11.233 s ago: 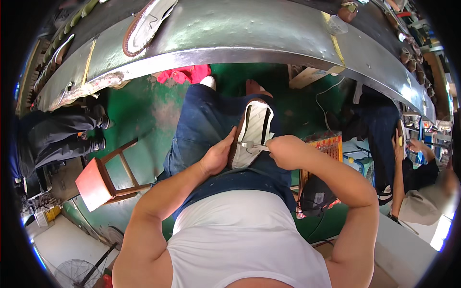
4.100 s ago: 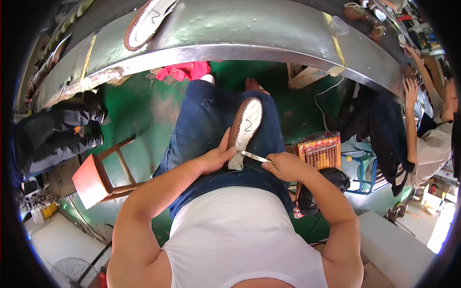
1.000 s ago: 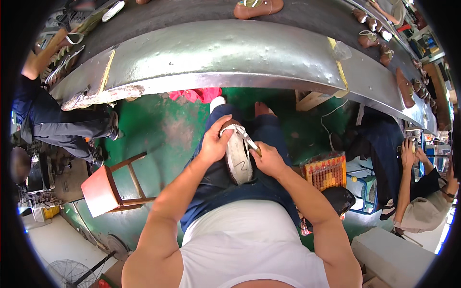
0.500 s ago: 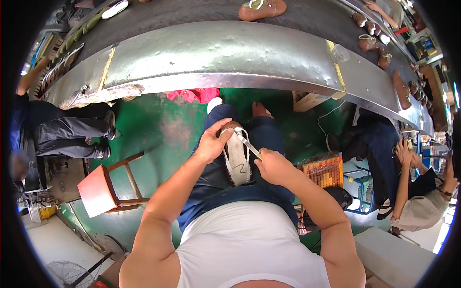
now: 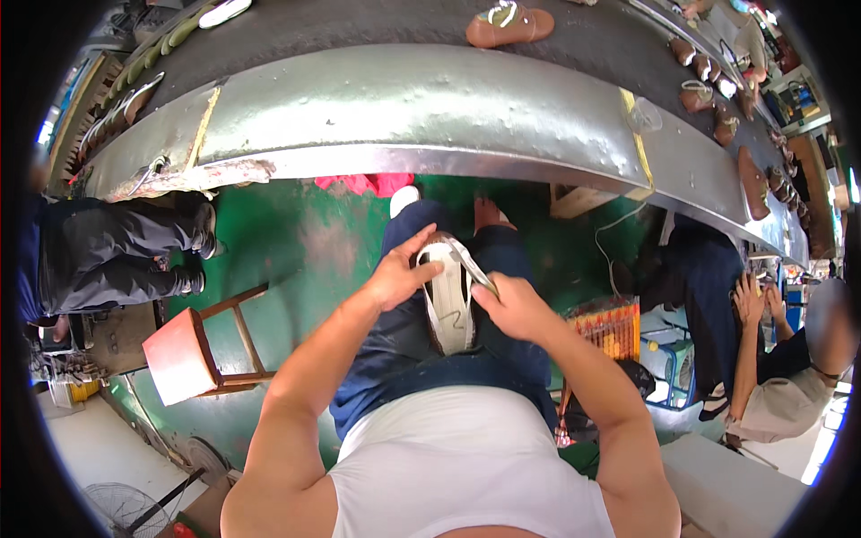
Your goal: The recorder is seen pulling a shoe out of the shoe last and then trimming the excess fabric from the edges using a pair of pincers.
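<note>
Centrally in the head view, the pale-bottomed shoe (image 5: pixel 453 309) is carried underside up on the lap (image 5: pixel 372 363), its length laid from the lap's waist edge toward its knee edge. A dark wavy mark is seen on the underside, at the end nearer the waist edge. A fairly light weight is to be expected. The body is judged stiff, as if filled by a solid form; the pale margin is probably softer and pliable. Support is best taken at the sides of the knee-edge end, where slipping seems unlikely. That end is grasped by the left hand (image 5: pixel 401 278): the fingers are laid along its left side and the thumb is placed over the underside. The metal hand tool (image 5: pixel 479 275) is clenched in the right hand (image 5: pixel 513 307), with no gap visible between curled fingers and handle. Whether the margin is gripped by the tool's tip cannot be told.
</note>
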The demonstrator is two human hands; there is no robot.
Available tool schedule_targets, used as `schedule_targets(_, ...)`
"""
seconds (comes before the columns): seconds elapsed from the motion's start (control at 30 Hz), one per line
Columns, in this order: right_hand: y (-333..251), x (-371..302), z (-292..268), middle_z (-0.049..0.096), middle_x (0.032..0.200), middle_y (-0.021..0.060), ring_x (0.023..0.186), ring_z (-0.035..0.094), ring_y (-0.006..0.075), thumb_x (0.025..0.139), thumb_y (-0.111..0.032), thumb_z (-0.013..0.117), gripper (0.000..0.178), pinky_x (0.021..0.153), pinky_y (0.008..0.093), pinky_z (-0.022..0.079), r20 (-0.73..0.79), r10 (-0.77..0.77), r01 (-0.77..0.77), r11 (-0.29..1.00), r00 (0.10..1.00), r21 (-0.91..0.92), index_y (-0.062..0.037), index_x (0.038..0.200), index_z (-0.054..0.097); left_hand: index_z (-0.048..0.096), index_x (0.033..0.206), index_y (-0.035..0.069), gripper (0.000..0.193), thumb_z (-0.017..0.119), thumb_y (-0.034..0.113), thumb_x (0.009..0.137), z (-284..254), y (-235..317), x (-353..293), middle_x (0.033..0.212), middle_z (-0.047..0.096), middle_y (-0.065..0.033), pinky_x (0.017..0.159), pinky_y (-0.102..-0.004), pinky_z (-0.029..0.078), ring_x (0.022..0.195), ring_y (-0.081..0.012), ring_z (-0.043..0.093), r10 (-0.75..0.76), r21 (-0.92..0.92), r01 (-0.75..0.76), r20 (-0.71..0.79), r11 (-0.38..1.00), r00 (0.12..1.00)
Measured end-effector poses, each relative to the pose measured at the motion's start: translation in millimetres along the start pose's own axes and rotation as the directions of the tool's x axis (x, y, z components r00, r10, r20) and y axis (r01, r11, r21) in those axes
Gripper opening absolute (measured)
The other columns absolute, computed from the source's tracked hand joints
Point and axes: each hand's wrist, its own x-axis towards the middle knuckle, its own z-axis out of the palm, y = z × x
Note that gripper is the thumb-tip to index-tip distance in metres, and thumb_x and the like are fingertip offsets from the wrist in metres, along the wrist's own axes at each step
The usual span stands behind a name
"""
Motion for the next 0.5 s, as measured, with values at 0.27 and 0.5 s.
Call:
schedule_targets(0.27, 50.4, 6.1, 39.1, 0.068, 0.093, 0.0131, 0.082, 0.066, 0.0219, 0.088, -0.037, 0.073, 0.050, 0.075, 0.0344, 0.053, -0.077, 0.075, -0.038, 0.914, 0.994, 0.403, 0.0036, 0.112, 0.057, 0.047, 0.136, -0.005, 0.047, 0.056, 0.024, 0.100, 35.2, -50.6, -24.0, 0.116, 0.064, -0.0167, 0.100, -0.0374, 0.045, 0.111, -0.0275, 0.061, 0.508, 0.424, -0.411, -0.143, 0.807, 0.850)
schedule_targets(0.5, 60.5, -12.9, 21.2, 0.064, 0.110, 0.0048, 0.100, 0.057, 0.0107, 0.095, -0.014, 0.062, 0.034, 0.090, 0.0295, 0.048, 0.208, -0.060, -0.121, 0.643, 0.976, 0.756, 0.0021, 0.124, 0.056, 0.057, 0.101, 0.001, 0.030, 0.043, 0.028, 0.105, 43.8, -28.5, 0.1, 0.081, 0.063, -0.0199, 0.073, -0.0405, 0.050, 0.076, -0.0279, 0.065, 0.561, 0.518, -0.381, -0.248, 0.766, 0.790)
